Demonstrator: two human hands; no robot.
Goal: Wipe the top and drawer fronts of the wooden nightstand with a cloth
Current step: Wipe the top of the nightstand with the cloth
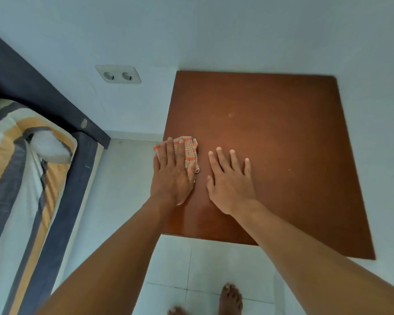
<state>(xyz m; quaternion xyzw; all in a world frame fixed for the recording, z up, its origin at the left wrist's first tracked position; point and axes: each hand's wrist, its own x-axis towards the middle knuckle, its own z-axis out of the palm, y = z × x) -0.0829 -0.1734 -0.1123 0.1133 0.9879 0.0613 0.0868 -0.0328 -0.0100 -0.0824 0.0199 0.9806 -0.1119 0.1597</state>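
We're wiping the nightstand top (271, 144), likely early in that step. Our left hand (172, 176) is pressing flat, fingers straight, on the striped cloth (189, 151) at the top's left edge. Our right hand (231, 183) is resting just beside it, fingers spread wide, holding nothing. Next we're probably sweeping rightward; drawer fronts are out of view.

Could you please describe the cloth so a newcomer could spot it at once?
Find the reddish-brown nightstand top against the white wall, right of the bed. At its left edge the left hand presses flat on a small crumpled cloth. It is beige with orange stripes, the only patterned thing on the wood.
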